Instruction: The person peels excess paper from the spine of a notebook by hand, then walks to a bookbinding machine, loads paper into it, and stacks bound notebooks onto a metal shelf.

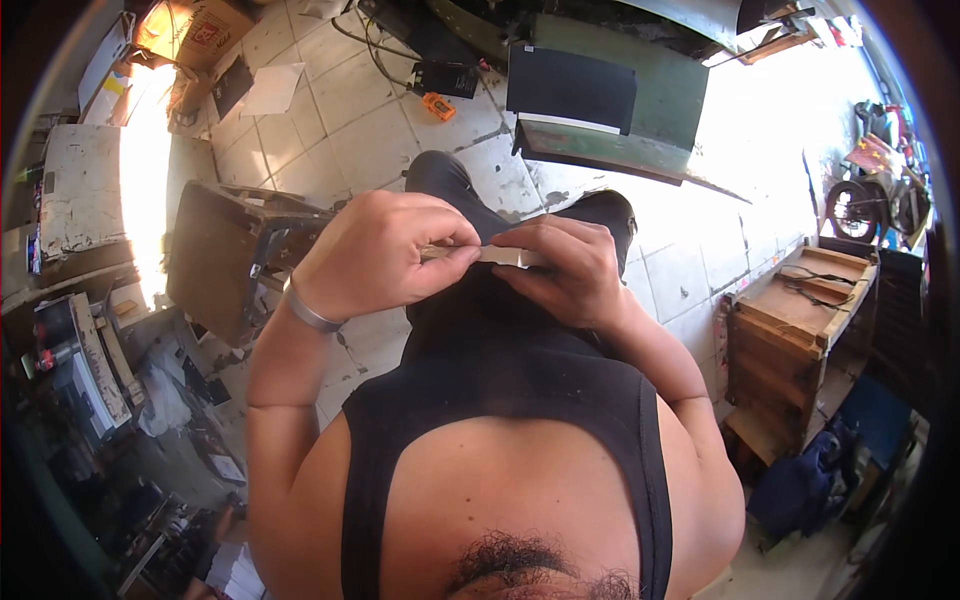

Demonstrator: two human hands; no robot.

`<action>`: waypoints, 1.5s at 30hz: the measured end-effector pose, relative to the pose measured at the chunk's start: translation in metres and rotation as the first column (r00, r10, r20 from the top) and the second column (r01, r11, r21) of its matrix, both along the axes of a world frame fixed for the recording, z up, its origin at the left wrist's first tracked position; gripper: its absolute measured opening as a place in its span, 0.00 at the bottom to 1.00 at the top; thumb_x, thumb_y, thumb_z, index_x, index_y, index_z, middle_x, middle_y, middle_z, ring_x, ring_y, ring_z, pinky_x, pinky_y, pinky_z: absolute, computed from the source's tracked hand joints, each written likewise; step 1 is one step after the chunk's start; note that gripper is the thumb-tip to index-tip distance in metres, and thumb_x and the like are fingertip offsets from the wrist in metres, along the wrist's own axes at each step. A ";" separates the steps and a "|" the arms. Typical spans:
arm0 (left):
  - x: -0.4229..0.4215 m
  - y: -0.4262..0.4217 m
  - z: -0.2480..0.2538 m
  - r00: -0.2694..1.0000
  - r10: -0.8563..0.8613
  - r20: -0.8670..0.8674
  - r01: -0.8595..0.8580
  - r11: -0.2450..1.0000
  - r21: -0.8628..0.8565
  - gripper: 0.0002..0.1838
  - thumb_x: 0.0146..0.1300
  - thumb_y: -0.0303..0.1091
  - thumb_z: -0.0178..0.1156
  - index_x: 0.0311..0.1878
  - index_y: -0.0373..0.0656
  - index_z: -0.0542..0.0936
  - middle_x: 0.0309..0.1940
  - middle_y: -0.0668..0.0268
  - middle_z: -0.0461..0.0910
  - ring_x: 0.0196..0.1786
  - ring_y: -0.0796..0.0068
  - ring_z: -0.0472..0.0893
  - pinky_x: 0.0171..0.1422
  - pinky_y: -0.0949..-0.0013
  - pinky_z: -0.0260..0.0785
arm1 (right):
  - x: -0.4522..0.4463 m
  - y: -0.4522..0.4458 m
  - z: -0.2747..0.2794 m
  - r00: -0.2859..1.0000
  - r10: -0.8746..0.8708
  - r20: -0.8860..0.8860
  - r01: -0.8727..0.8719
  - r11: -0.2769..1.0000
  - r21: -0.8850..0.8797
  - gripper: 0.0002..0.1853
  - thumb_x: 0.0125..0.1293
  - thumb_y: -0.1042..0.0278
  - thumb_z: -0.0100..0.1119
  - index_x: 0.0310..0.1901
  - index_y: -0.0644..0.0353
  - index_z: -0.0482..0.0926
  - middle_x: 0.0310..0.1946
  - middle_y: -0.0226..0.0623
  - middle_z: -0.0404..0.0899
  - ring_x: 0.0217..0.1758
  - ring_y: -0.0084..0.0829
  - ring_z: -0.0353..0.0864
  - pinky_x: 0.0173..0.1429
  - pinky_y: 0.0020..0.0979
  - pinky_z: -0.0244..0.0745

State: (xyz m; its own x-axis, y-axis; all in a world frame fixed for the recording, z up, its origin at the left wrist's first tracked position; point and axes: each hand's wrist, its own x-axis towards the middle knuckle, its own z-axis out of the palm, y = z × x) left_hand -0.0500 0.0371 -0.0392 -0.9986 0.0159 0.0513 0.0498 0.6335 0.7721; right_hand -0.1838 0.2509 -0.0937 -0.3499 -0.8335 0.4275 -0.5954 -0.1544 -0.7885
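Note:
My left hand [395, 250], with a grey band on its wrist, is closed in a pinch, thumb and forefinger pressed together. Close against its fingertips is my right hand [565, 262], fingers curled inward and thumb below them. Whatever sits between the fingertips is too small to make out. Both hands are held above my lap, over my dark trousers [450, 185].
Ahead is a green metal machine [670, 100] with a black sheet [570, 88] on it. An orange device [438, 107] lies on the tiled floor [365, 140]. A brown metal cabinet [215, 260] stands left, a wooden cabinet [780, 335] right.

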 end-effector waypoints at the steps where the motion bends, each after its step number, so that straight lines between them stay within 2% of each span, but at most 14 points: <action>1: -0.001 0.000 0.002 0.999 0.000 0.038 0.000 1.000 0.006 0.04 0.61 0.25 0.72 0.38 0.36 0.88 0.34 0.59 0.89 0.36 0.64 0.90 0.42 0.66 0.81 | 0.001 -0.001 0.000 1.000 0.002 0.003 -0.002 1.000 0.000 0.17 0.55 0.75 0.79 0.47 0.59 0.87 0.34 0.40 0.86 0.34 0.42 0.87 0.37 0.38 0.82; 5: -0.004 -0.004 -0.001 0.991 -0.023 0.131 0.018 0.999 0.043 0.04 0.59 0.24 0.71 0.37 0.35 0.88 0.32 0.59 0.88 0.34 0.67 0.90 0.40 0.68 0.81 | 0.005 -0.002 -0.004 1.000 0.025 0.009 -0.026 0.999 0.024 0.17 0.55 0.75 0.79 0.47 0.60 0.87 0.35 0.40 0.87 0.35 0.42 0.89 0.39 0.38 0.83; 11: -0.004 0.000 -0.009 0.991 -0.001 0.133 -0.005 0.999 0.046 0.04 0.56 0.22 0.70 0.35 0.36 0.86 0.30 0.59 0.86 0.32 0.68 0.89 0.40 0.67 0.82 | 0.010 -0.003 -0.006 0.999 0.036 0.018 -0.037 0.999 0.035 0.16 0.56 0.74 0.79 0.46 0.59 0.87 0.35 0.39 0.87 0.36 0.43 0.88 0.39 0.40 0.84; 14: -0.001 -0.001 -0.014 0.982 0.035 0.185 -0.061 0.989 0.134 0.03 0.56 0.21 0.69 0.34 0.36 0.85 0.30 0.60 0.86 0.34 0.71 0.89 0.42 0.68 0.82 | 0.010 -0.002 -0.007 0.999 0.034 0.020 -0.035 0.998 0.053 0.16 0.55 0.74 0.80 0.46 0.60 0.87 0.35 0.39 0.87 0.36 0.42 0.89 0.39 0.39 0.84; 17: 0.005 -0.006 -0.026 0.980 0.080 0.185 -0.118 0.971 0.207 0.07 0.57 0.22 0.72 0.39 0.36 0.86 0.34 0.60 0.88 0.38 0.71 0.89 0.46 0.69 0.82 | 0.005 -0.001 -0.008 1.000 0.007 0.031 -0.008 0.999 0.040 0.17 0.55 0.74 0.80 0.46 0.61 0.87 0.35 0.40 0.87 0.35 0.41 0.89 0.38 0.37 0.83; 20: 0.012 0.000 -0.034 0.981 0.139 -0.132 -0.093 0.948 0.306 0.14 0.57 0.25 0.76 0.46 0.36 0.87 0.40 0.57 0.90 0.42 0.68 0.90 0.49 0.67 0.82 | 0.000 0.001 -0.012 0.997 -0.035 0.064 0.037 0.999 -0.030 0.18 0.55 0.73 0.81 0.48 0.61 0.88 0.37 0.41 0.88 0.36 0.39 0.90 0.38 0.35 0.82; 21: 0.015 0.005 -0.036 0.968 0.182 -0.170 -0.119 0.938 0.326 0.18 0.59 0.26 0.78 0.52 0.37 0.87 0.44 0.56 0.90 0.44 0.63 0.90 0.49 0.64 0.82 | -0.002 0.002 -0.012 0.995 -0.043 0.086 0.048 0.997 -0.063 0.18 0.56 0.73 0.81 0.48 0.61 0.88 0.38 0.41 0.89 0.36 0.38 0.90 0.38 0.34 0.82; 24: 0.011 0.009 -0.037 0.868 0.080 -0.490 -0.085 0.996 0.012 0.14 0.58 0.22 0.76 0.48 0.42 0.90 0.45 0.60 0.90 0.42 0.62 0.90 0.46 0.65 0.82 | -0.008 0.001 -0.019 0.984 -0.020 0.177 0.041 0.993 -0.114 0.18 0.57 0.72 0.82 0.49 0.62 0.88 0.41 0.42 0.90 0.39 0.35 0.91 0.39 0.32 0.82; 28: 0.017 0.012 -0.018 0.875 0.003 -0.483 -0.119 0.970 -0.210 0.22 0.54 0.21 0.74 0.54 0.47 0.91 0.45 0.65 0.88 0.43 0.63 0.87 0.44 0.64 0.80 | -0.010 -0.007 -0.027 0.970 0.004 0.245 0.009 0.999 -0.053 0.19 0.57 0.72 0.81 0.51 0.62 0.88 0.44 0.40 0.91 0.42 0.34 0.92 0.43 0.32 0.84; 29: 0.017 0.012 -0.013 0.884 -0.017 -0.467 -0.103 0.968 -0.231 0.25 0.53 0.20 0.73 0.56 0.47 0.91 0.45 0.64 0.87 0.42 0.62 0.87 0.44 0.63 0.79 | -0.007 -0.009 -0.030 0.951 0.023 0.309 -0.006 0.998 -0.055 0.19 0.58 0.74 0.81 0.51 0.62 0.88 0.45 0.40 0.91 0.45 0.35 0.93 0.45 0.33 0.85; 31: 0.017 0.013 -0.006 0.901 -0.059 -0.431 -0.067 0.960 -0.271 0.30 0.49 0.18 0.72 0.60 0.48 0.90 0.45 0.62 0.84 0.41 0.62 0.85 0.43 0.62 0.78 | -0.005 -0.008 -0.039 0.960 0.033 0.278 -0.016 0.998 -0.061 0.18 0.58 0.75 0.80 0.50 0.62 0.87 0.44 0.40 0.91 0.46 0.36 0.93 0.47 0.33 0.85; 37: 0.015 0.021 -0.002 0.949 -0.059 -0.309 -0.031 0.959 -0.280 0.34 0.52 0.17 0.69 0.65 0.53 0.88 0.43 0.65 0.79 0.38 0.65 0.80 0.44 0.63 0.76 | -0.003 -0.005 -0.041 0.964 0.036 0.262 -0.022 0.998 -0.059 0.17 0.59 0.72 0.81 0.48 0.64 0.86 0.43 0.41 0.90 0.44 0.40 0.92 0.46 0.35 0.84; 43: 0.010 0.021 -0.005 0.961 -0.036 -0.276 -0.026 0.975 -0.219 0.33 0.55 0.16 0.66 0.65 0.54 0.88 0.43 0.64 0.78 0.39 0.65 0.80 0.45 0.63 0.77 | -0.002 -0.001 -0.044 0.964 0.014 0.265 -0.014 1.000 -0.002 0.18 0.59 0.69 0.82 0.48 0.64 0.86 0.41 0.43 0.90 0.43 0.41 0.91 0.46 0.36 0.83; 45: 0.010 0.020 -0.007 0.959 -0.027 -0.284 -0.027 0.983 -0.182 0.30 0.56 0.16 0.67 0.62 0.51 0.89 0.43 0.64 0.79 0.39 0.64 0.81 0.44 0.64 0.78 | -0.003 -0.002 -0.042 0.967 0.032 0.251 -0.029 0.999 -0.016 0.18 0.59 0.68 0.82 0.48 0.64 0.86 0.41 0.43 0.90 0.43 0.42 0.91 0.46 0.36 0.83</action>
State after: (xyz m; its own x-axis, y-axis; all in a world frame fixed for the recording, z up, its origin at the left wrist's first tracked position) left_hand -0.0398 0.0569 -0.0460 -0.9431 0.0516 0.3285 0.2498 0.7621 0.5973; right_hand -0.1865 0.2490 -0.1362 -0.4219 -0.8409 0.3391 -0.3732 -0.1798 -0.9102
